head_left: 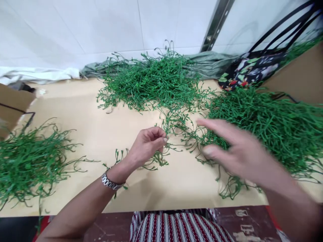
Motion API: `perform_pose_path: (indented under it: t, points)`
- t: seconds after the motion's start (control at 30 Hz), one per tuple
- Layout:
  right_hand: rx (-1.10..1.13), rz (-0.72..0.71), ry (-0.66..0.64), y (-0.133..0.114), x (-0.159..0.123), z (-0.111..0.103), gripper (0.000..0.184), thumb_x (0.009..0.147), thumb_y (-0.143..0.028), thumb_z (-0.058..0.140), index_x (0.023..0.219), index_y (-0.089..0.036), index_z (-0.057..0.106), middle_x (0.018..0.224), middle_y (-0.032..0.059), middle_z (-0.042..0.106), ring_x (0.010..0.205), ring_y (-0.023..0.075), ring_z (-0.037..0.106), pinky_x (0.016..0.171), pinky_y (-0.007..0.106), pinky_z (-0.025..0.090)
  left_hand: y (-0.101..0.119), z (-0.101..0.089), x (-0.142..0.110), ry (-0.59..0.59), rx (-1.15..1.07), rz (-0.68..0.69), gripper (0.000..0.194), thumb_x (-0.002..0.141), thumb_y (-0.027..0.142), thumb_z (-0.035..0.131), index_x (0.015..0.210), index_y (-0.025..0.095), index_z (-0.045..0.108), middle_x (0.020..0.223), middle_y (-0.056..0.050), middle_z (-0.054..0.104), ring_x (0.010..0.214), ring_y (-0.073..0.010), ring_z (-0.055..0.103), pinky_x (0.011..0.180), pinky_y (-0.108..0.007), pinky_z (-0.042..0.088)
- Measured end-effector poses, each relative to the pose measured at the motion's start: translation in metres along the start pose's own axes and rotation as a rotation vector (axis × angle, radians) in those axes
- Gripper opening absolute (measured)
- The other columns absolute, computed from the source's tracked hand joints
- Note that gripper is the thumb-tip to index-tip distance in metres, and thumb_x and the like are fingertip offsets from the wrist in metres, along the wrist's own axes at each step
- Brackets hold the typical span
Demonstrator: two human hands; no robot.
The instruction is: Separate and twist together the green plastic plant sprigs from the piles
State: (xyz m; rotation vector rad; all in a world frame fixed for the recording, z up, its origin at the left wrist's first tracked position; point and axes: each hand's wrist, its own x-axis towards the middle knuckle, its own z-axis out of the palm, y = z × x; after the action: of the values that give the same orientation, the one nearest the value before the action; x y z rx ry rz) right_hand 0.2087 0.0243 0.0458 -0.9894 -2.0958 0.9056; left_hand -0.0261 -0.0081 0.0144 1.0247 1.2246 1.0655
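Observation:
My left hand [147,144], with a metal watch on the wrist, is closed in a pinch on a thin green plastic sprig [156,159] that trails down onto the tan table [101,131]. My right hand [232,151] hovers above the table to the right, blurred by motion, with its fingers stretched out and apart and nothing in it. It is over the near edge of a large heap of green plastic stems [272,124] on the right. Loose stems [181,131] lie between the two hands.
A second heap of green stems [153,80] lies at the back centre, a third [27,161] at the left edge. A floral bag with black handles [252,69] stands at the back right. A cardboard box [12,101] sits far left. Grey-green cloth [209,64] lies along the white tiled wall.

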Motion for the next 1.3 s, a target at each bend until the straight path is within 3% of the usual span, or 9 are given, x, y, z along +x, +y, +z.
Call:
perform_pose_path:
  t: [0.13, 0.23, 0.37, 0.47, 0.73, 0.87, 1.0, 1.17, 1.3]
  points:
    - [0.376, 0.145, -0.272, 0.007, 0.020, 0.084, 0.059, 0.084, -0.031, 0.051, 0.136, -0.022, 0.027, 0.121, 0.0111, 0.052, 0.108, 0.0208, 0.052, 0.077, 0.032, 0.050, -0.005, 0.008, -0.005, 0.019, -0.049, 0.043, 0.005, 0.067, 0.016, 0.061, 0.065, 0.013, 0.057, 0.051, 0.003, 0.053, 0.043, -0.0063, 0.049, 0.045, -0.019, 0.039]
    - [0.525, 0.187, -0.293, 0.017, 0.017, 0.110, 0.047, 0.088, -0.027, 0.042, 0.132, -0.018, 0.031, 0.091, 0.0054, 0.060, 0.077, 0.0118, 0.057, 0.063, 0.023, 0.047, -0.010, 0.010, -0.008, 0.057, -0.087, 0.074, 0.005, 0.068, 0.012, 0.059, 0.064, 0.013, 0.058, 0.052, 0.003, 0.053, 0.041, -0.0049, 0.046, 0.041, -0.018, 0.036]
    - [0.349, 0.149, -0.261, 0.020, 0.007, 0.109, 0.019, 0.088, -0.026, 0.041, 0.095, -0.015, 0.054, 0.063, -0.0028, 0.047, 0.057, 0.0079, 0.044, 0.052, 0.020, 0.036, -0.019, 0.012, -0.010, 0.129, -0.085, 0.118, 0.007, 0.065, 0.008, 0.061, 0.062, 0.013, 0.058, 0.061, 0.004, 0.052, 0.043, -0.0020, 0.042, 0.040, -0.017, 0.032]
    - [0.269, 0.125, -0.268, 0.020, 0.005, 0.104, 0.023, 0.088, -0.028, 0.039, 0.073, -0.016, 0.051, 0.057, -0.0047, 0.039, 0.051, 0.0067, 0.036, 0.049, 0.019, 0.030, -0.026, 0.014, -0.010, 0.152, -0.192, 0.112, 0.008, 0.065, 0.011, 0.063, 0.063, 0.014, 0.056, 0.067, 0.003, 0.054, 0.042, -0.0013, 0.039, 0.038, -0.017, 0.029]
    - [0.469, 0.137, -0.285, 0.022, 0.003, 0.106, 0.035, 0.090, -0.038, 0.035, 0.067, -0.015, 0.048, 0.055, -0.0032, 0.043, 0.050, 0.0073, 0.040, 0.050, 0.020, 0.033, -0.028, 0.018, -0.013, 0.024, -0.512, -0.030, 0.015, 0.064, 0.018, 0.065, 0.069, 0.016, 0.051, 0.063, 0.003, 0.060, 0.036, -0.0026, 0.037, 0.040, -0.019, 0.032]
    - [0.262, -0.033, -0.285, 0.023, 0.002, 0.104, 0.023, 0.089, -0.026, 0.037, 0.076, -0.016, 0.053, 0.064, -0.0005, 0.050, 0.060, 0.0097, 0.046, 0.059, 0.022, 0.035, -0.026, 0.018, -0.011, 0.000, -0.518, -0.108, 0.016, 0.062, 0.016, 0.065, 0.064, 0.014, 0.049, 0.048, 0.004, 0.052, 0.035, -0.0028, 0.032, 0.035, -0.016, 0.016]
    - [0.030, -0.246, -0.394, 0.027, 0.002, 0.093, 0.024, 0.085, -0.019, 0.039, 0.062, -0.017, 0.047, 0.058, -0.0014, 0.043, 0.056, 0.0103, 0.039, 0.057, 0.023, 0.031, -0.025, 0.012, -0.006, -0.010, -0.476, -0.158, 0.016, 0.063, 0.014, 0.064, 0.061, 0.015, 0.047, 0.038, 0.006, 0.046, 0.031, -0.0028, 0.029, 0.034, -0.016, 0.015]
    - [0.111, -0.016, -0.240, 0.029, -0.001, 0.086, 0.021, 0.089, -0.025, 0.036, 0.080, -0.017, 0.054, 0.065, -0.0001, 0.047, 0.058, 0.0103, 0.043, 0.056, 0.022, 0.033, -0.022, 0.006, -0.003, 0.013, -0.446, -0.063, 0.012, 0.064, 0.013, 0.062, 0.064, 0.014, 0.050, 0.064, -0.001, 0.063, 0.049, -0.0084, 0.053, 0.052, -0.023, 0.040]
    - [0.200, 0.144, -0.117, 0.025, -0.007, 0.101, 0.022, 0.087, -0.033, 0.042, 0.093, -0.017, 0.056, 0.064, -0.0014, 0.045, 0.055, 0.0095, 0.040, 0.052, 0.021, 0.032, -0.023, 0.013, -0.002, 0.140, -0.368, 0.009, 0.009, 0.061, 0.010, 0.064, 0.060, 0.013, 0.055, 0.055, 0.003, 0.055, 0.052, -0.0062, 0.049, 0.056, -0.021, 0.038]
